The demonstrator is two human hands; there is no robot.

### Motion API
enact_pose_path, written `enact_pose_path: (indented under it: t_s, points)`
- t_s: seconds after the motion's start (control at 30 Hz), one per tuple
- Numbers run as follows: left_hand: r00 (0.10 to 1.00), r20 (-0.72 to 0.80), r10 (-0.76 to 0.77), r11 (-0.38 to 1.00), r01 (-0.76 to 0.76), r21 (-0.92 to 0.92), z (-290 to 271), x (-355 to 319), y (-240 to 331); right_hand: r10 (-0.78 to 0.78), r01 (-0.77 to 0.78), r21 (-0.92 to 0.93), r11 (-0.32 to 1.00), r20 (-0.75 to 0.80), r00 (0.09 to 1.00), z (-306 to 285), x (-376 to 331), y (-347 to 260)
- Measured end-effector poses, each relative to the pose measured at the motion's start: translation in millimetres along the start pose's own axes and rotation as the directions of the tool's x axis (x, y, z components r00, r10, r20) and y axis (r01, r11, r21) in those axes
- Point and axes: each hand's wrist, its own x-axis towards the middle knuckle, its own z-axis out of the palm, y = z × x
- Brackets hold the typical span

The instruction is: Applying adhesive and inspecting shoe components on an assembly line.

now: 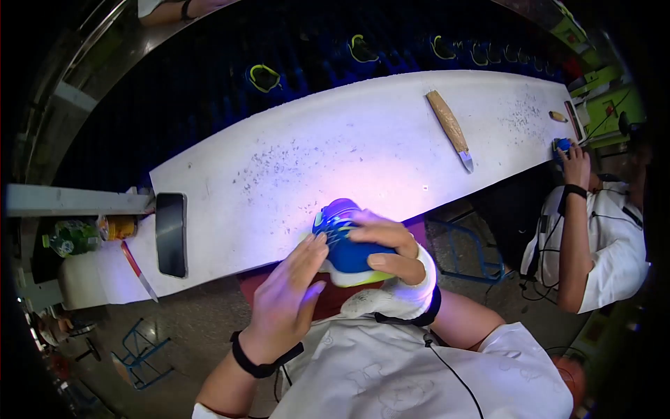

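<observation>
Right hand (387,248) clenched over a blue shoe (345,244) with a yellow-green sole, held at the near edge of the white table (335,150). Left hand (286,297) flat against the shoe's side, fingers straight, grip not closed. Beyond: broad bare tabletop, dark phone (171,234) left, wood-handled knife (450,129) far right, well apart.

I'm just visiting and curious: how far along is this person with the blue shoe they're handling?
Done: can't really tell; pale specks scattered over the white table may be trimmings. In hand: the right hand has a grip on the blue shoe at the table's edge, while the left hand presses its fingers against the shoe's side under a purple glow. Left: more shoes sit on the dark belt behind; the wooden-handled knife lies untouched.
</observation>
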Motion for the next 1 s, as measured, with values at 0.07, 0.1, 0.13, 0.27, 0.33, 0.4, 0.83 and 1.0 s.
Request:
enact_pose_path:
  t_s: [0.07,0.1,0.13,0.27,0.33,0.4,0.83,1.0]
  points:
    - [0.99,-0.118,0.073,0.996,-0.065,0.068,36,-10,-12,0.118,-0.123,0.03,0.992,0.138,0.983,-10,4,-9]
    - [0.987,-0.148,0.065,0.997,-0.058,0.046,44,-13,-20,0.122,-0.12,-0.021,0.993,0.191,0.974,-12,6,-10]
    - [0.98,-0.198,0.021,0.998,-0.031,-0.05,50,-19,-28,0.123,-0.121,-0.023,0.992,0.223,0.967,-11,8,-15]
    - [0.938,-0.345,0.034,0.98,-0.1,-0.174,61,-9,-31,0.138,-0.121,-0.12,0.985,0.148,0.979,-1,6,-25]
    - [0.911,-0.399,0.101,0.964,-0.189,-0.188,63,1,-20,0.139,-0.124,-0.107,0.986,0.138,0.981,-7,7,-20]
    - [0.908,-0.406,0.103,0.954,-0.206,-0.219,67,2,-18,0.177,-0.16,-0.111,0.981,0.166,0.97,-9,13,-20]
    - [0.914,-0.4,0.064,0.945,-0.185,-0.27,70,33,-33,0.352,-0.338,0.275,0.9,-0.002,0.936,-28,-9,-2]
    - [0.977,-0.21,0.024,0.999,-0.029,-0.021,44,25,-48,0.513,-0.504,-0.187,0.843,-0.003,0.858,-67,-10,4]
